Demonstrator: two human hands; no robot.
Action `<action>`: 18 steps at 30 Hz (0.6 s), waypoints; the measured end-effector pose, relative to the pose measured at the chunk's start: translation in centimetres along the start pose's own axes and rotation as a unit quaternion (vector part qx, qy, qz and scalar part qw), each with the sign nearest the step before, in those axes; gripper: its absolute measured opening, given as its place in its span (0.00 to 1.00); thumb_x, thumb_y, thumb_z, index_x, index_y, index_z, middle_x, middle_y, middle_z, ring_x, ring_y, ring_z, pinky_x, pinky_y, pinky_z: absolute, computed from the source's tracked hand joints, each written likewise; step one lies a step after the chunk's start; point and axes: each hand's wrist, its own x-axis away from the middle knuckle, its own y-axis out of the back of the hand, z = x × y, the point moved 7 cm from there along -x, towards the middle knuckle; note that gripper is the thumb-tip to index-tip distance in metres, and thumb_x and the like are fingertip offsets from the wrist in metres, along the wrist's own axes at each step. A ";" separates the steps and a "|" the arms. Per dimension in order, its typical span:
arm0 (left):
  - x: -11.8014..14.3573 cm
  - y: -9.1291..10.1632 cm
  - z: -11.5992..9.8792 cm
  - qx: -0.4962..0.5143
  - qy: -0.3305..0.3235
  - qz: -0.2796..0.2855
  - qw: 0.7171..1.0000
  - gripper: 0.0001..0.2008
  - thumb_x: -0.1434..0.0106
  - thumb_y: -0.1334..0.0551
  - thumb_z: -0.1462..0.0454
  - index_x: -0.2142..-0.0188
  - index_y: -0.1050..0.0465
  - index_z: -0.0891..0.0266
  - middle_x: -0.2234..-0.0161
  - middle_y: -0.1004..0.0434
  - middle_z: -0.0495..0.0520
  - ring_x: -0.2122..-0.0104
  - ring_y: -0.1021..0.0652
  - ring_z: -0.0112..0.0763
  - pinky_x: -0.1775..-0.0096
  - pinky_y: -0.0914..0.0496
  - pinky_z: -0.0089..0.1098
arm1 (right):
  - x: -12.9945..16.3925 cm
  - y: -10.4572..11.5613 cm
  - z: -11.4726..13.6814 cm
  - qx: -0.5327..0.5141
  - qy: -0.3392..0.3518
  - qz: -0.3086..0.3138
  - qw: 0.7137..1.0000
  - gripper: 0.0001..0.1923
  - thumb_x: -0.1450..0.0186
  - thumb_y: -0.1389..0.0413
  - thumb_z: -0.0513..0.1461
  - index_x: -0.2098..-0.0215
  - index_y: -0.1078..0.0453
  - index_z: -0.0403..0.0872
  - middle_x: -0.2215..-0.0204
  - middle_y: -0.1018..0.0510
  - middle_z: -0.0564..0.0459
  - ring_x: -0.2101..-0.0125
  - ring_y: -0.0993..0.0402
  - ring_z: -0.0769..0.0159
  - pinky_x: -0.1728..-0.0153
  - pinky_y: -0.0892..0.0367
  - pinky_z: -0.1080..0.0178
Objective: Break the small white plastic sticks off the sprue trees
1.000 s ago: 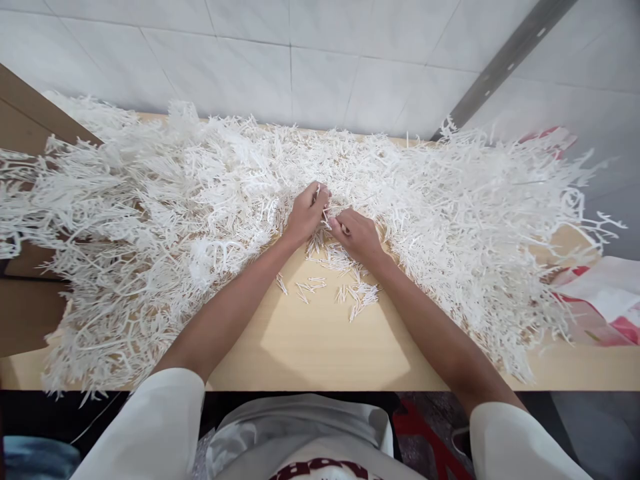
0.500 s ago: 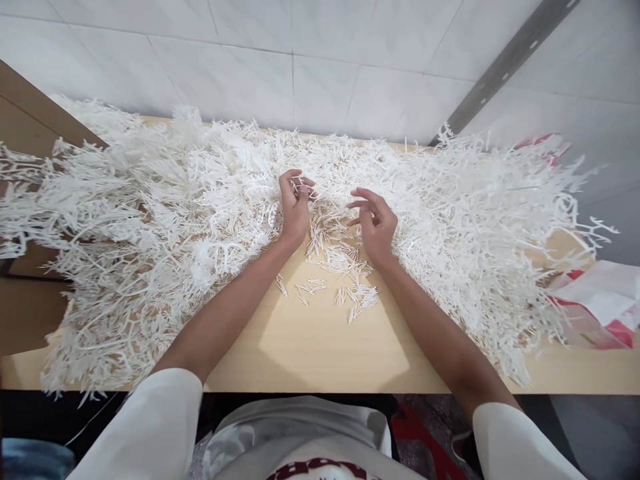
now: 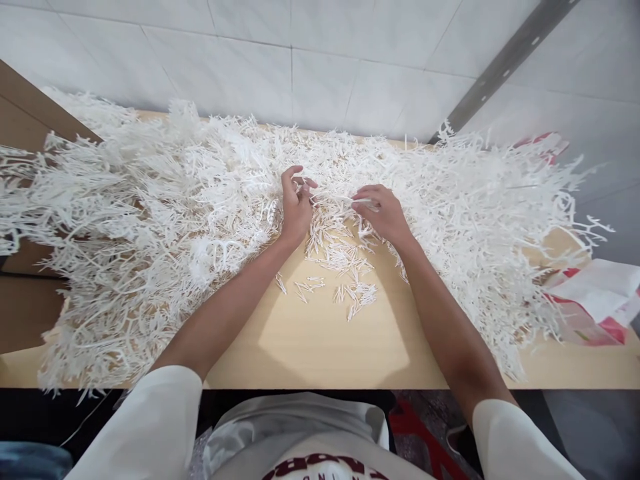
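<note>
A big heap of white branching plastic pieces (image 3: 165,207) covers most of the light wooden table (image 3: 320,347). My left hand (image 3: 295,207) sits at the heap's near edge, fingers curled around some white pieces. My right hand (image 3: 383,213) is a little to its right, pinching one end of a thin white branched strip (image 3: 336,198) that runs between both hands. Just below the hands lie several small loose white sticks (image 3: 345,267) scattered on the bare wood.
A white tiled wall (image 3: 320,60) stands behind the table, with a grey metal rail (image 3: 500,63) running diagonally at the right. A red and white plastic bag (image 3: 595,300) lies at the table's right end. Brown boards (image 3: 25,120) are at the left.
The hands were close together, then came apart. Now both have moved a little farther into the heap and hold a white strip between them.
</note>
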 end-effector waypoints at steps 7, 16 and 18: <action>-0.1 -0.2 0.4 0.030 0.030 0.015 0.999 0.21 0.31 0.55 0.45 0.44 0.45 0.47 0.60 0.27 0.52 0.78 0.29 0.20 0.79 0.37 0.27 | -0.1 1.8 0.2 -0.106 -0.037 -0.092 0.989 0.13 0.38 0.41 0.50 0.62 0.28 0.51 0.63 0.23 0.53 0.63 0.26 0.67 0.63 0.32 0.61; 0.4 -2.0 0.4 0.057 0.051 0.120 0.990 0.18 0.30 0.53 0.48 0.57 0.35 0.56 0.63 0.26 0.52 0.79 0.27 0.18 0.80 0.38 0.24 | -0.3 3.5 1.8 -0.247 -0.012 -0.130 0.960 0.15 0.36 0.44 0.53 0.60 0.36 0.54 0.62 0.25 0.55 0.60 0.22 0.66 0.66 0.25 0.60; 0.7 -2.6 0.2 0.043 0.041 0.160 0.985 0.16 0.30 0.51 0.50 0.59 0.33 0.58 0.64 0.25 0.51 0.79 0.28 0.18 0.78 0.36 0.24 | -0.1 3.5 2.5 -0.244 -0.013 -0.125 0.962 0.16 0.37 0.42 0.53 0.59 0.37 0.55 0.62 0.25 0.55 0.60 0.22 0.65 0.67 0.24 0.60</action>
